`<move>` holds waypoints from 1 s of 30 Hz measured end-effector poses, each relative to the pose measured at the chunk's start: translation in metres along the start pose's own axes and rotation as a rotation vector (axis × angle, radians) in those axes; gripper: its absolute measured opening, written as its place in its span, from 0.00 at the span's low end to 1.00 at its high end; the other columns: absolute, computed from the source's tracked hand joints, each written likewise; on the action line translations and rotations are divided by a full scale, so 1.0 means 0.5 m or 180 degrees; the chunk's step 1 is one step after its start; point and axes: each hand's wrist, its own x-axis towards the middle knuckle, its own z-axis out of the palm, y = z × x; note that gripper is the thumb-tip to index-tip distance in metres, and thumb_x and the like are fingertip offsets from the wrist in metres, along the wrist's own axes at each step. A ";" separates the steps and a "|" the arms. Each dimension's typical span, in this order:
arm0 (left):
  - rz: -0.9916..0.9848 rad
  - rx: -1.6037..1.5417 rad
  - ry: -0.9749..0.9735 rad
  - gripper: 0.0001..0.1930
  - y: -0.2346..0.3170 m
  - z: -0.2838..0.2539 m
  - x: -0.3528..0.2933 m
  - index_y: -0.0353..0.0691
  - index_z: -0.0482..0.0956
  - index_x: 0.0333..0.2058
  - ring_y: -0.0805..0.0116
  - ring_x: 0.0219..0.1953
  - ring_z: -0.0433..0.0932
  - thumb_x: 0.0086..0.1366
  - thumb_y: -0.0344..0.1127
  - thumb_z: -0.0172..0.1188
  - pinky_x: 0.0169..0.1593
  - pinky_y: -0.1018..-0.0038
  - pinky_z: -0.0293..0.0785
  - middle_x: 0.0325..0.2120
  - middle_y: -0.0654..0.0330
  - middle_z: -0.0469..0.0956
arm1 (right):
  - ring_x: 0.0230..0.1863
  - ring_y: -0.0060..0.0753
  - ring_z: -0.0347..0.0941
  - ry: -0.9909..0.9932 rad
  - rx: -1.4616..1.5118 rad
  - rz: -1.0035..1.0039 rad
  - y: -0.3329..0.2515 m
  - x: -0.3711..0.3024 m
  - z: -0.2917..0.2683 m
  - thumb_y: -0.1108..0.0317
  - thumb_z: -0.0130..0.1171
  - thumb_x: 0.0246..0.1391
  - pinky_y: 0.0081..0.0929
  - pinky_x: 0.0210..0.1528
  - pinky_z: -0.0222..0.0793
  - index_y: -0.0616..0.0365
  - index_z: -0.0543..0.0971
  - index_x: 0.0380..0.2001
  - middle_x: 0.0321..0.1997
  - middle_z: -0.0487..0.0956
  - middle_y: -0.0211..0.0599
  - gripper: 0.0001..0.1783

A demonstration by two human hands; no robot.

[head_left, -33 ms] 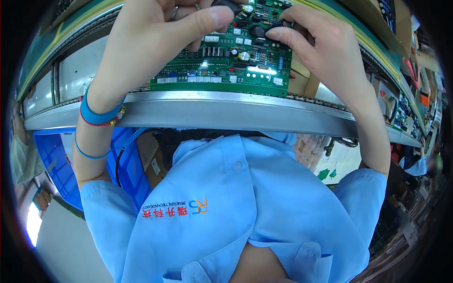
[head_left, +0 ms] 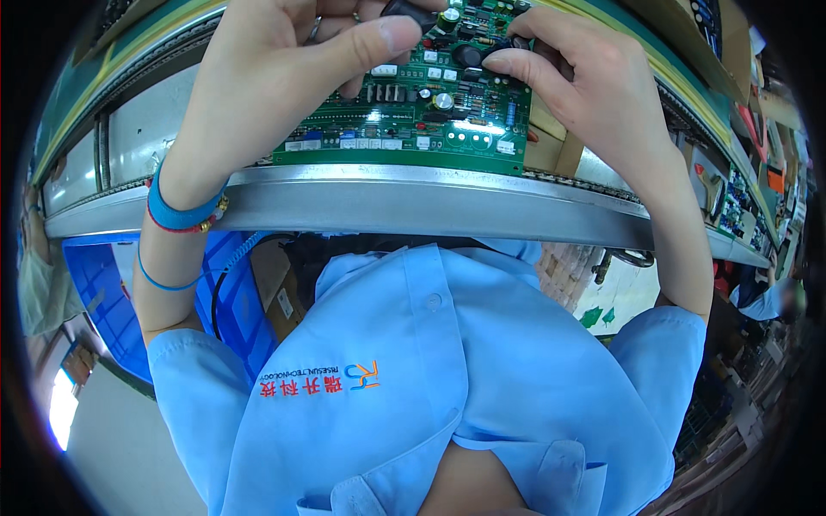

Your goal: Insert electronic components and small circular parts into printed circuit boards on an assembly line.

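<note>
Head view: your left hand [head_left: 284,77] and right hand [head_left: 594,95] pinch a green printed circuit board [head_left: 413,120], seating a black component [head_left: 469,56]; press it evenly next.

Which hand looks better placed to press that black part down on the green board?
Probably the right hand: its fingertips already rest on the black part of the green circuit board. The left hand steadies the board's other side.

A green circuit board [head_left: 404,120] lies on the conveyor line behind its curved metal rail [head_left: 387,206].
</note>
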 end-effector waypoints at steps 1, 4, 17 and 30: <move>-0.0003 0.0022 -0.0021 0.13 -0.018 -0.006 -0.004 0.31 0.78 0.48 0.83 0.27 0.74 0.68 0.31 0.63 0.30 0.87 0.70 0.29 0.64 0.78 | 0.27 0.37 0.77 -0.0077 -0.0041 -0.0139 -0.002 0.003 -0.007 0.60 0.64 0.57 0.33 0.29 0.71 0.59 0.78 0.31 0.25 0.79 0.37 0.13; 0.0695 0.0555 -0.0214 0.15 -0.054 -0.017 -0.022 0.32 0.75 0.52 0.83 0.26 0.71 0.71 0.33 0.57 0.30 0.85 0.67 0.36 0.57 0.82 | 0.29 0.47 0.77 -0.0391 -0.0078 0.0069 -0.027 0.011 -0.034 0.55 0.64 0.55 0.36 0.29 0.71 0.58 0.77 0.29 0.26 0.78 0.41 0.16; 0.1969 0.2450 -0.0044 0.12 -0.056 0.052 -0.038 0.35 0.81 0.38 0.74 0.31 0.71 0.55 0.27 0.69 0.33 0.78 0.66 0.35 0.59 0.74 | 0.17 0.16 0.62 -0.0569 0.1830 0.1490 -0.029 0.004 -0.070 0.54 0.70 0.55 0.22 0.19 0.58 0.63 0.83 0.39 0.17 0.73 0.26 0.20; 0.3014 0.4267 -0.0073 0.15 -0.048 0.086 -0.020 0.41 0.83 0.37 0.65 0.35 0.76 0.48 0.32 0.71 0.39 0.71 0.65 0.35 0.60 0.76 | 0.31 0.18 0.76 -0.0536 0.4007 0.2128 0.043 -0.078 -0.065 0.67 0.61 0.61 0.15 0.32 0.74 0.68 0.79 0.48 0.36 0.81 0.37 0.16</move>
